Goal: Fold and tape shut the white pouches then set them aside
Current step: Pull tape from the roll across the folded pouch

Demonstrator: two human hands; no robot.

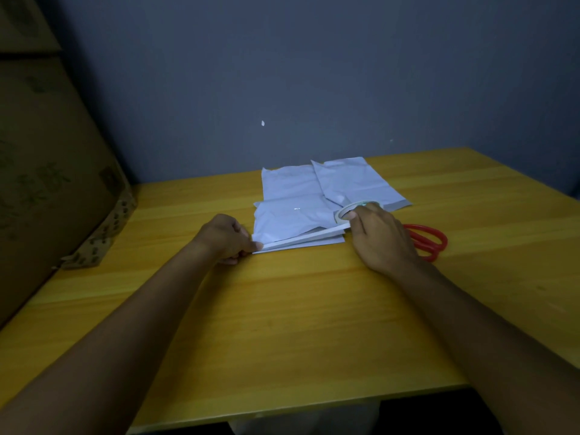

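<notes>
Pinching tape end (301,240), left hand (226,238); right hand (381,238) grips roll (356,210), hiding scissors' (428,241) blades. Pouches (292,215) overlap on worktop (282,309); count unclear.

A yellow wooden table (282,324) stood against a grey wall. White pouches (292,215) lay overlapping toward 12 o'clock, red scissors (430,241) at 2 o'clock, and a cardboard box (47,183) at 9 o'clock.

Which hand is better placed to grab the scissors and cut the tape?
Probably the right hand: the scissors lie just beside it. But it holds the tape roll, while the left hand pins the tape's end.
</notes>
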